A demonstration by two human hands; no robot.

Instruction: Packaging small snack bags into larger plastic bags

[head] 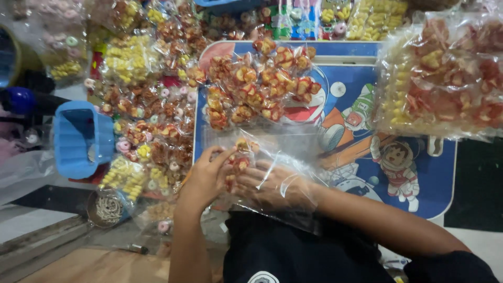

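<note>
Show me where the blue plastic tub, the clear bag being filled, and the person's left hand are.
blue plastic tub (78, 139): head view, on its inner wall.
clear bag (285, 157): head view, on its upper plastic sheet.
left hand (207, 178): head view, on the back of the hand.

My two hands, left (205, 175) and right (270, 183), held one clear plastic bag (272, 152); one blue cartoon-printed table (377, 157), one blue tub (81, 139), one round tin (107, 208).
</note>
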